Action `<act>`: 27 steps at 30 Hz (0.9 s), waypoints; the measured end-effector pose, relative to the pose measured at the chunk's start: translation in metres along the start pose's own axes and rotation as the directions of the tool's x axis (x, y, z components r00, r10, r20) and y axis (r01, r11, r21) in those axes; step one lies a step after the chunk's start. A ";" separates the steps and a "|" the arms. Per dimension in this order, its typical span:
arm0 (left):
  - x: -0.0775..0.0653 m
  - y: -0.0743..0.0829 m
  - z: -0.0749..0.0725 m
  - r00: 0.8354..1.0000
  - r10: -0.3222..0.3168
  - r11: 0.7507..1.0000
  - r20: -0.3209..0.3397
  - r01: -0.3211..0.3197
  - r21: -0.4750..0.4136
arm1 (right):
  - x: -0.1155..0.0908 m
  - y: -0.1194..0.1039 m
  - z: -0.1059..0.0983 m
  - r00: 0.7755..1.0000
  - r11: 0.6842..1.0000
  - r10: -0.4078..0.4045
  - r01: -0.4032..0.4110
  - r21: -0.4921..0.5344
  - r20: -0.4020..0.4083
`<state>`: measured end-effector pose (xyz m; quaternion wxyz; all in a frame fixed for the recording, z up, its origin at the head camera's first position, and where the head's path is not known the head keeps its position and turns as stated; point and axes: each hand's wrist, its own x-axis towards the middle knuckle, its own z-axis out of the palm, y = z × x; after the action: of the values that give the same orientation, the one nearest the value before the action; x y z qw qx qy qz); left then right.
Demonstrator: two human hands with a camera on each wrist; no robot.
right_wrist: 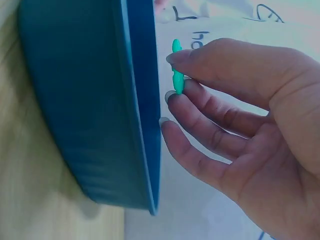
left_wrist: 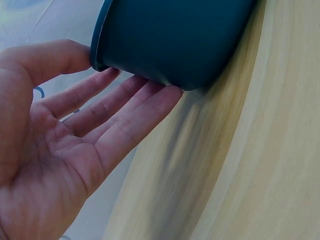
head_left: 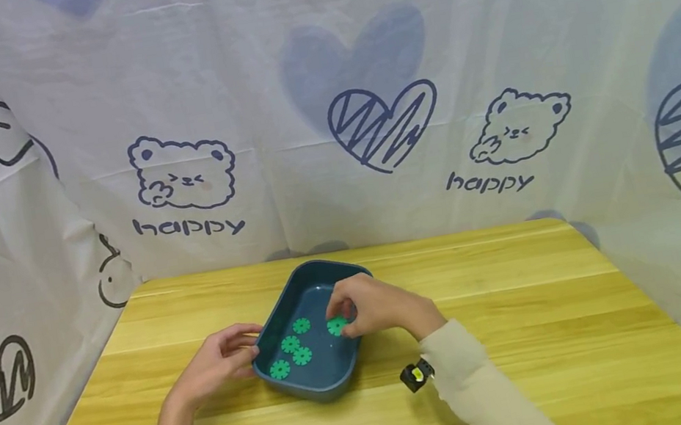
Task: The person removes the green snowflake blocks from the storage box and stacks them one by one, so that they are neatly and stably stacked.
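Note:
My right hand point(head_left: 370, 304) pinches a green notched plastic disc point(head_left: 336, 327) between thumb and fingertips, over the right side of a dark blue bin point(head_left: 317, 394). In the right wrist view the disc point(right_wrist: 177, 75) is seen edge-on, just outside the bin's rim line. Several matching green discs point(head_left: 302, 356) lie flat on the bin's floor, toward its left. At the bin's left side, my left hand point(head_left: 220, 361) touches the outside. The left wrist view has the thumb against the rim and fairly straight fingers point(left_wrist: 135, 120) against the outer wall.
The bin stands at an angle on a light wood-grain table point(head_left: 533, 330). A white cloth point(head_left: 281, 177) printed with hearts and bears hangs behind the table and along both sides. Each wrist wears a small black camera point(head_left: 416, 376).

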<state>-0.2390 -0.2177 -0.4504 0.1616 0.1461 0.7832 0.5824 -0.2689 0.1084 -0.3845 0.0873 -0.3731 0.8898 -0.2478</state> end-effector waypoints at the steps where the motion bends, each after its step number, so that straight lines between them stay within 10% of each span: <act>1: 0.000 0.000 0.000 1.000 0.000 1.000 -0.001 0.000 -0.002 | -0.003 0.000 -0.002 1.000 1.000 0.003 -0.003 -0.002 -0.004; 27: -0.001 0.001 0.001 1.000 -0.006 1.000 -0.008 0.006 0.011 | -0.077 0.056 -0.016 0.981 0.985 0.165 -0.159 0.065 -0.098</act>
<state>-0.2376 -0.2167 -0.4497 0.1593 0.1424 0.7874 0.5782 -0.2549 0.2026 -0.4010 0.0717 -0.2836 0.9131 -0.2841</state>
